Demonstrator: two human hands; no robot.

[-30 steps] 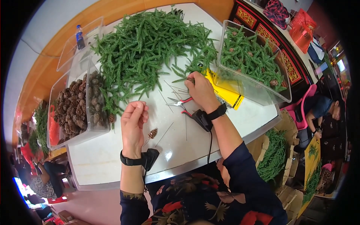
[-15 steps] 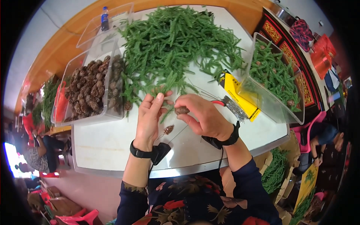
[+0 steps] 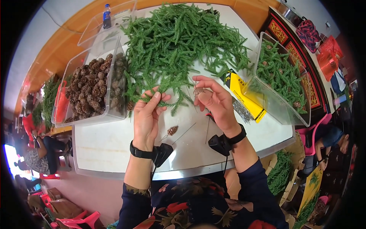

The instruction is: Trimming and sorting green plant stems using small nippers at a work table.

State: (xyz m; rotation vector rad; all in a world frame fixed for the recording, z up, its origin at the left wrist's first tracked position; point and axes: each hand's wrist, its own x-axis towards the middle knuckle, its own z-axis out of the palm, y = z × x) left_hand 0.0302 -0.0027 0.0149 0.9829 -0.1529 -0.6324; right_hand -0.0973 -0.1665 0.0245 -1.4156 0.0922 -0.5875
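Since half a second ago, the right hand [image 3: 220,107] has risen and drawn away from the left hand [image 3: 146,116], and its fingers have spread. It holds a small brown, scaly pine cone [image 3: 198,92] near its fingertips, above the white, metal-edged desk [image 3: 103,150]. The left hand pinches a feathery green artificial pine sprig [image 3: 177,102] between thumb and fingers, at the near edge of a heaped green pile of sprigs [image 3: 183,40].

With the fingers so loosely curved, the cone could slip or spin out, since its rough, rounded scales give little flat surface to press on. The sprig's needles overlap the pile, so a quick pull might snag and drag neighbours along. A second brown cone with a thin stem [image 3: 172,130] lies on the desk between the wrists, beside a straight grey wire [image 3: 184,133]; a dropping forearm, or the black wrist-strapped device [image 3: 162,154] with its cable, could sweep either aside. Loose silvery wires [image 3: 241,110] by the yellow printed packet [image 3: 246,95] could prick or scatter if the right hand swung outward carelessly.
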